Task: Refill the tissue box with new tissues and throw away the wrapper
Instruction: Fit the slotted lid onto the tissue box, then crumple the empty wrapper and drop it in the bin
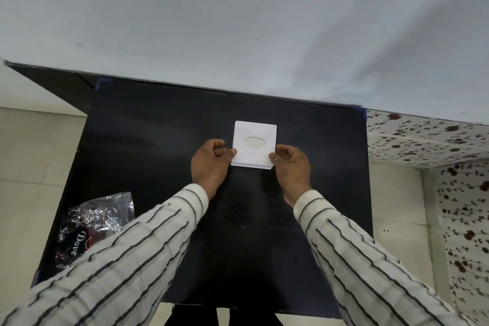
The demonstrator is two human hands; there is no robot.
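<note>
A white square tissue box (254,132) with an oval opening on top sits in the middle of the black table (164,140). My left hand (210,164) grips its near left corner between thumb and fingers. My right hand (292,165) pinches the near right corner. Both hands hold the box from the near side. A crumpled clear and maroon plastic wrapper (87,225) printed "Dove" lies at the table's near left, partly behind my left sleeve.
The table stands against a pale wall (238,21). A surface with a floral-patterned covering (436,140) adjoins the table on the right. Beige floor tiles (31,153) show on the left.
</note>
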